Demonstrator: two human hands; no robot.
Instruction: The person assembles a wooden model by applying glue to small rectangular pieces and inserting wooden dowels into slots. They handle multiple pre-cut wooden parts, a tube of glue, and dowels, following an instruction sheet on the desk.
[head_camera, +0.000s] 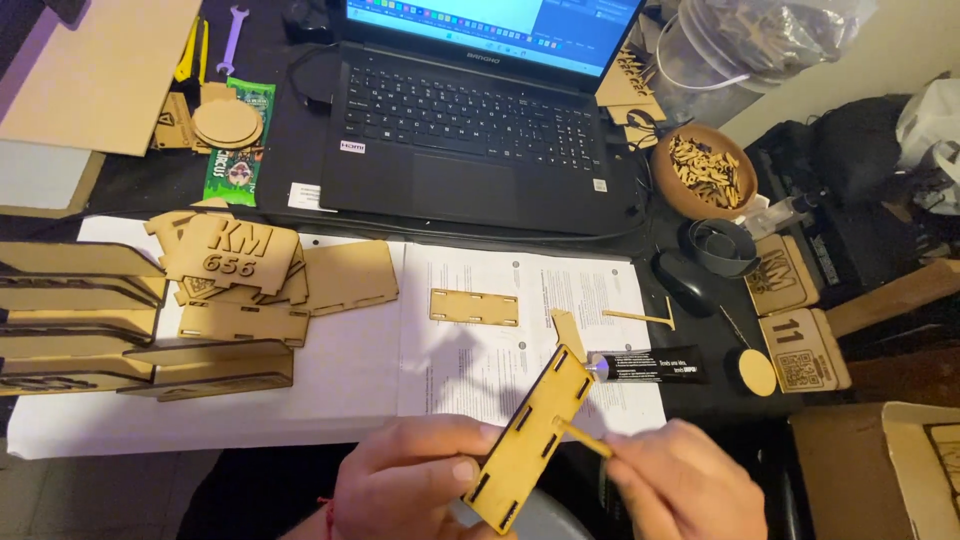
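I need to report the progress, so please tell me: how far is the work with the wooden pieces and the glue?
It looks to be at an early or middle stage. Done: many cut wooden parts lie stacked on the left. In hand: the left hand holds a slotted panel, and the right hand touches a thin stick to it, beside the glue tube. Left: another slotted panel lies loose on the paper.

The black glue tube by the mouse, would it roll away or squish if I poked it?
The black glue tube lies flat on the paper, and its far end looks pressed flat, so it probably would not roll far. It looks soft-walled, so a poke likely dents it. Being small and slim, it is probably light and would slide easily.
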